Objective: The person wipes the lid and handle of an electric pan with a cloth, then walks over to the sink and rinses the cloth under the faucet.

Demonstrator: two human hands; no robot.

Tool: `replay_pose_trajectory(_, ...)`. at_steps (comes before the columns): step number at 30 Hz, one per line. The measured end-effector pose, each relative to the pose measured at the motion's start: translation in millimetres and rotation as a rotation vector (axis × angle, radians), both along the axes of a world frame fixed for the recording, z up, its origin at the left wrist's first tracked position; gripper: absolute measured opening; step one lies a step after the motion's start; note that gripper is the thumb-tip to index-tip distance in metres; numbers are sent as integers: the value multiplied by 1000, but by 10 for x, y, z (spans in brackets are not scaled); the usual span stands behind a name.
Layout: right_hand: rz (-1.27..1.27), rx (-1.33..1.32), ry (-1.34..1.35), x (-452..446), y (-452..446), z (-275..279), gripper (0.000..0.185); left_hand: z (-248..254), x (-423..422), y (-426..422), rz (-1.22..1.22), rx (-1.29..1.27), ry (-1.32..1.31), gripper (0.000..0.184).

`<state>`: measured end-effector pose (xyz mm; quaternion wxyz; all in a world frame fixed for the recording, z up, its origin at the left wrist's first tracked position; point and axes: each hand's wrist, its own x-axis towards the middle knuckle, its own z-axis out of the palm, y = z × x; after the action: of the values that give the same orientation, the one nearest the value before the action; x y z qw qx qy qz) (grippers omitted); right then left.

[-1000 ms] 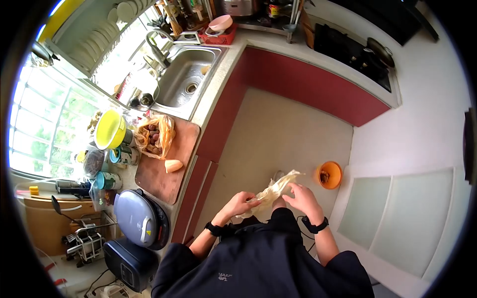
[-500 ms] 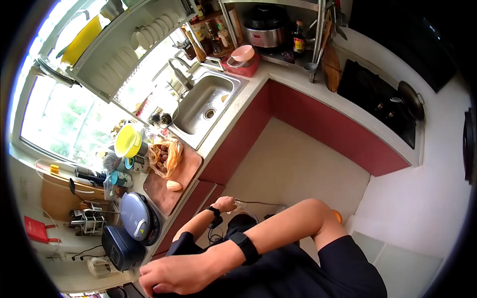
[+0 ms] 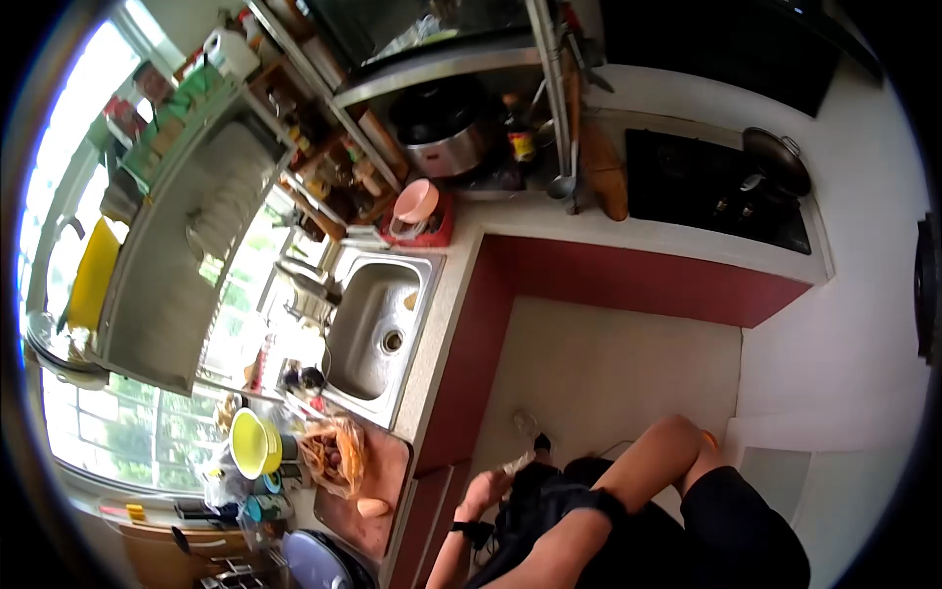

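My left hand (image 3: 483, 491), with a black band at its wrist, is low beside the red cabinet front. Its fingers appear closed on a pale, crumpled thing (image 3: 517, 462) that is too small to identify. My right hand (image 3: 546, 567) is cut off by the bottom edge, so its fingers are hidden; the forearm crosses my dark clothes. On the counter to the left, a reddish-brown cutting board (image 3: 390, 466) bears an orange plastic bag (image 3: 345, 444) of round, brownish-red items. A pale, oval piece of food (image 3: 373, 508) lies near the board's front edge.
A steel sink (image 3: 365, 329) is set into the counter beyond the board. Left of the bag stands a yellow-green bowl (image 3: 254, 444). A rice cooker (image 3: 444, 137) sits in the corner, and a black stove (image 3: 687, 187) with a pan (image 3: 775, 160) is at right.
The view has shifted, so the counter and sink appear lower and further left. My right hand has gone from plain view to mostly beyond the bottom edge. The left hand stays low by the cabinet.
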<state>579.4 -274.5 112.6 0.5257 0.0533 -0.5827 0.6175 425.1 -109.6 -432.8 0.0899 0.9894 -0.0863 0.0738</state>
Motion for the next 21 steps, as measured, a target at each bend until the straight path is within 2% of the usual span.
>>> replay_pose_trajectory(1,35,-52,14,193,27,-89,21,786,235,10,182,-350,329,30)
replay_pose_trajectory(2,91,-58,-137,449,133,-202,22,1760,541,-8,460,-649,572,29)
replay_pose_trajectory(3,144,-59,-287,730,310,-364,24,1935,654,117,408,-603,493,29)
replay_pose_trajectory(4,-8,-93,-247,866,380,-481,23,2107,765,241,360,-552,413,29)
replay_pose_trajectory(5,-95,-163,-394,1123,524,-615,22,2374,917,397,292,-562,334,28)
replay_pose_trajectory(6,-363,-193,-539,1314,598,-830,20,2540,1032,544,242,-643,268,25)
replay_pose_trajectory(7,-497,-307,-674,1499,750,-1230,29,2740,1152,653,217,-570,269,23)
replay_pose_trajectory(8,-813,-385,-728,1604,822,-1693,37,3058,1270,712,197,-503,279,22)
replay_pose_trajectory(9,-1129,-459,-767,1676,870,-2035,46,3333,1404,800,78,-487,236,20)
replay_pose_trajectory(11,-1218,-319,-910,1873,974,-2272,53,3625,1602,931,-9,-497,229,14)
replay_pose_trajectory(13,-1171,-246,-962,1997,1110,-2218,49,3792,1839,1016,-90,-491,201,14)
replay_pose_trajectory(15,-682,-367,-1136,2172,1224,-2477,43,3877,2080,1057,-138,-493,135,15)
replay_pose_trajectory(17,-461,-459,-1139,2278,1260,-2806,25,4043,2354,1145,-212,-383,152,19)
replay_pose_trajectory(20,-620,-568,-772,2360,1471,-2614,24,4608,2849,1089,-243,-391,-165,22)
replay_pose_trajectory(21,-646,-613,-662,2444,1452,-2517,24,4808,3017,1020,-369,-455,-128,24)
